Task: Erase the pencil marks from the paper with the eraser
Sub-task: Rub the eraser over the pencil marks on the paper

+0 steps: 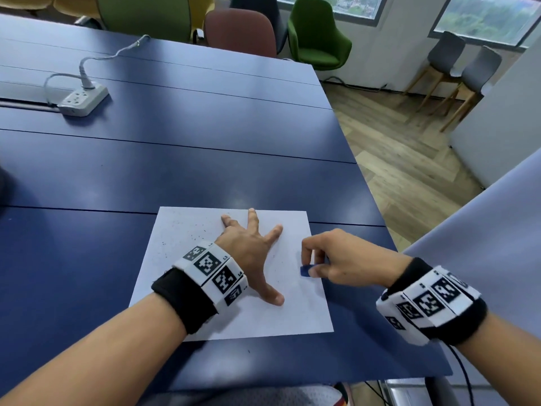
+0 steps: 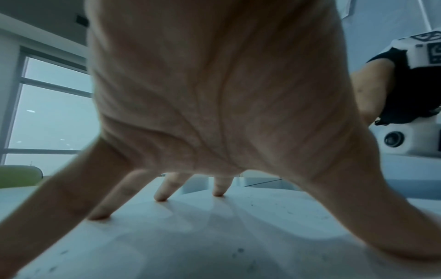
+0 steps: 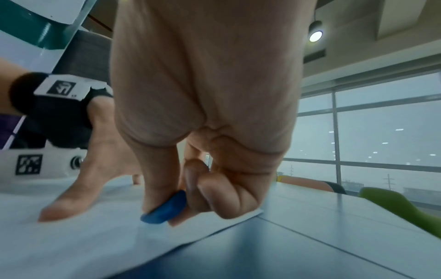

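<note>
A white sheet of paper (image 1: 187, 259) lies on the blue table near its front edge, dotted with dark eraser crumbs. My left hand (image 1: 251, 247) lies spread on the middle of the sheet, fingertips (image 2: 162, 198) and thumb pressing it flat. My right hand (image 1: 325, 259) is at the sheet's right side and pinches a small blue eraser (image 1: 306, 271) between thumb and fingers. The eraser (image 3: 164, 209) touches the paper (image 3: 71, 245) close to the right edge. No clear pencil marks show near it.
A white power strip (image 1: 83, 99) with its cable sits far back on the left of the blue table (image 1: 175, 159). The table's right edge runs just right of the paper. Chairs (image 1: 319, 33) stand beyond the far edge.
</note>
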`<state>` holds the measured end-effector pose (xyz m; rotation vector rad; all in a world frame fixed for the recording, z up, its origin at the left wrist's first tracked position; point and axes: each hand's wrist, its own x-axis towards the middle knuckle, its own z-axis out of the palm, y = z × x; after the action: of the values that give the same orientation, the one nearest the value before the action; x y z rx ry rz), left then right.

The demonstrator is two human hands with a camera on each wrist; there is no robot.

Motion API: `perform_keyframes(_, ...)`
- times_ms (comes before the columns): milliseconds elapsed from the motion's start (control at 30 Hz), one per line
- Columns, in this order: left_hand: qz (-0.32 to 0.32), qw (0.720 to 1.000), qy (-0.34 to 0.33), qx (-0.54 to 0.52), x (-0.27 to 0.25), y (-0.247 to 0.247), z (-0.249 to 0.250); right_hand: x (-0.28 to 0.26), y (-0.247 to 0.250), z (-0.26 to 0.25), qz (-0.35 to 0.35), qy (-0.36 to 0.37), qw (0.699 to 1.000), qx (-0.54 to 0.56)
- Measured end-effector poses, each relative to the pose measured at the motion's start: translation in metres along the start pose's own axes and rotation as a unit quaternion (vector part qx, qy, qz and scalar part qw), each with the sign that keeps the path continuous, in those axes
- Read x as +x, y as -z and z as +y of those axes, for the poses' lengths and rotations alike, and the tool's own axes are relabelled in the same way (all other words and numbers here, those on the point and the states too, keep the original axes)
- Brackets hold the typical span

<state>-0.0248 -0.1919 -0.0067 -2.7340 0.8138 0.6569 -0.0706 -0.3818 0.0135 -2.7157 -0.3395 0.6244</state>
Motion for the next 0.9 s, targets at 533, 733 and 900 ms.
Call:
perform_keyframes(533,-0.007,1.0,0.004,0.003,0.0,0.0,0.0,-0.005,-0.014,-0.001,-0.009,0.021,0.999,0.024)
perform_keyframes(733,-0.005,1.0,0.008,-0.002,0.003,-0.003,-0.002,0.001,-0.012,-0.002,0.033,0.006,0.999,0.024)
perform_keyframes(900,0.009,1.0,0.006,0.025,0.001,-0.004,-0.002,-0.009,-0.022,-0.005,0.022,0.009,0.999,0.03)
